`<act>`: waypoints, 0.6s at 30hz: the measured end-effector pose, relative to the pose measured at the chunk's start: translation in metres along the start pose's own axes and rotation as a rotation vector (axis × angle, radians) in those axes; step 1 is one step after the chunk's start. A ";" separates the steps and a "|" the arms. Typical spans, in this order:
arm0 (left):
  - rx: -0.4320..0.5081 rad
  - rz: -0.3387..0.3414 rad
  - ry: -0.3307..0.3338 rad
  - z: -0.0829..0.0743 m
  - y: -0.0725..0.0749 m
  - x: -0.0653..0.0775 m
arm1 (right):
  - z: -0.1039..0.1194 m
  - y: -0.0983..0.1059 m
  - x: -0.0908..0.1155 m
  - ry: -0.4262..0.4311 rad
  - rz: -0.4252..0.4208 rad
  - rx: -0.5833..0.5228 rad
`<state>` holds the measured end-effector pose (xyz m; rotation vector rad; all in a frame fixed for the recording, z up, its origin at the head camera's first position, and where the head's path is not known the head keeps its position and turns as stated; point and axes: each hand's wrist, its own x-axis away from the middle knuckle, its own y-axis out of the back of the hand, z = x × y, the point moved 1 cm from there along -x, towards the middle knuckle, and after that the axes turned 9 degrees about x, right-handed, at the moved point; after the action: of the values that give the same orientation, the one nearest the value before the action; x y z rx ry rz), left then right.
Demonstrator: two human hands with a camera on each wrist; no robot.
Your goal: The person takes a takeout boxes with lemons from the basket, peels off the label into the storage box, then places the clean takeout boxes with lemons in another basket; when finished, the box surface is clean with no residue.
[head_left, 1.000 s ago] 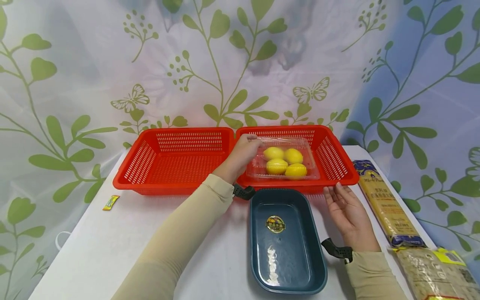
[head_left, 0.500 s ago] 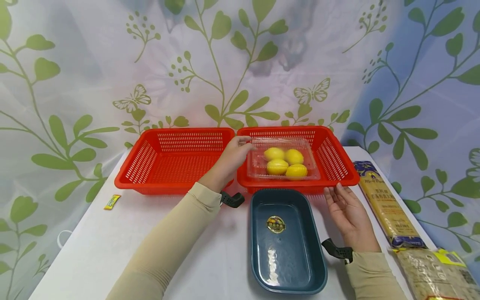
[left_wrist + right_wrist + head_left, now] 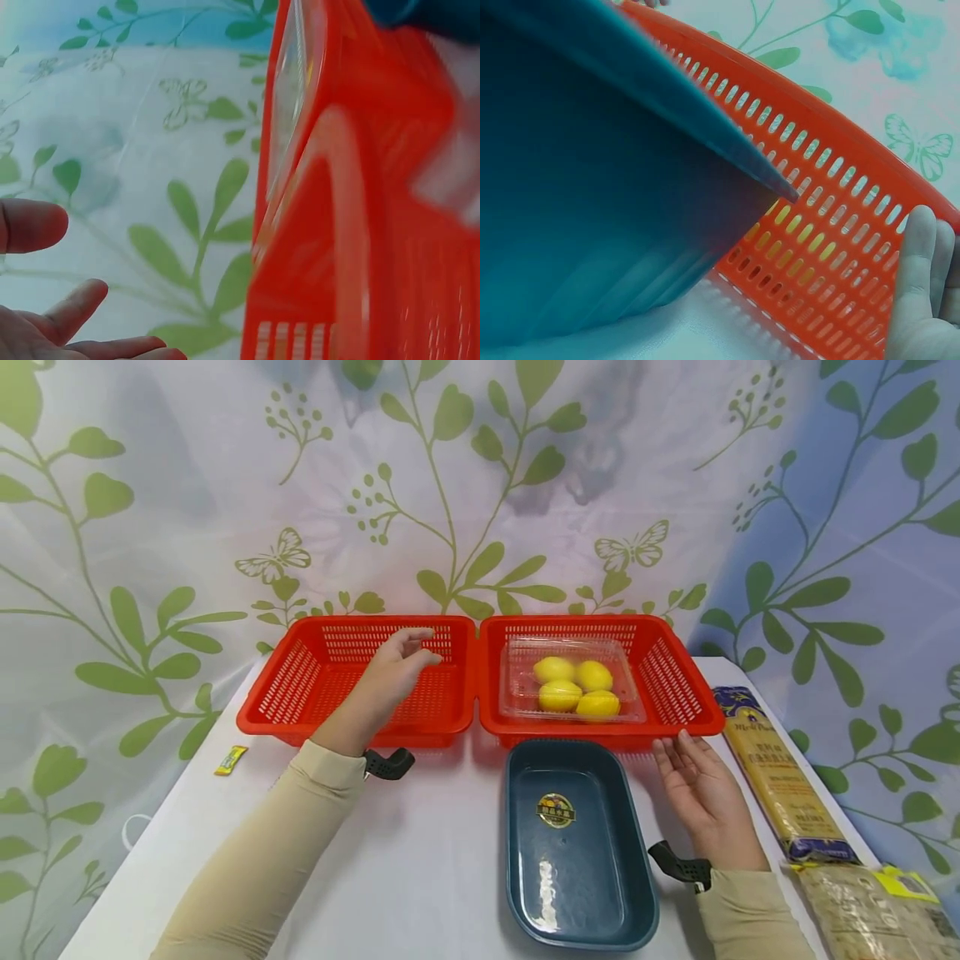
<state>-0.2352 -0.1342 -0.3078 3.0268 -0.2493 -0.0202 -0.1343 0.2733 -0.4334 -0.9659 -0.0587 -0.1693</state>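
Note:
In the head view a clear plastic box (image 3: 517, 703) with several lemons (image 3: 560, 695) lies inside the right red basket (image 3: 678, 693). My left hand (image 3: 386, 677) hovers over the left red basket (image 3: 281, 693), fingers loosely bent and apart, holding nothing. The left wrist view shows the fingers (image 3: 79, 307) spread beside the blurred basket edge. My right hand (image 3: 705, 793) is palm up by the front right corner of the right basket. In the right wrist view its fingertips (image 3: 921, 225) touch the basket's outer wall just below the rim.
A dark blue tub (image 3: 581, 877) with a gold sticker stands in front of the right basket. A small yellow candy packet (image 3: 231, 760) lies at the left. A pasta bag (image 3: 783, 768) and another clear bag (image 3: 877, 910) line the right edge. A patterned cloth hangs behind.
My left hand has come away from the plastic box and moved left over the left basket. The right hand has stayed by its basket corner. The head view has shifted slightly.

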 end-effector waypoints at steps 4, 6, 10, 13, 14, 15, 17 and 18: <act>-0.061 -0.006 0.005 -0.005 0.025 0.009 | 0.003 0.000 -0.001 0.001 -0.011 0.019; -0.115 0.004 0.005 -0.007 0.036 0.014 | 0.005 0.000 0.000 -0.002 -0.020 0.034; -0.270 0.038 0.009 -0.007 0.057 0.022 | 0.008 -0.003 0.003 -0.012 -0.104 0.180; -0.419 0.068 0.001 -0.003 0.071 0.028 | 0.012 -0.008 0.010 -0.003 -0.198 0.404; -0.474 0.084 -0.008 -0.002 0.075 0.030 | 0.013 -0.011 0.013 0.013 -0.223 0.484; -0.529 0.095 -0.017 0.000 0.078 0.032 | 0.014 -0.015 0.016 0.034 -0.244 0.563; -0.628 0.115 -0.040 0.004 0.084 0.035 | 0.017 -0.025 0.026 0.075 -0.257 0.711; -0.672 0.126 -0.052 0.006 0.087 0.036 | 0.019 -0.032 0.031 0.098 -0.248 0.802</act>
<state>-0.2140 -0.2266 -0.3048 2.3412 -0.3522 -0.1417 -0.1086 0.2678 -0.3928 -0.1461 -0.1437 -0.3860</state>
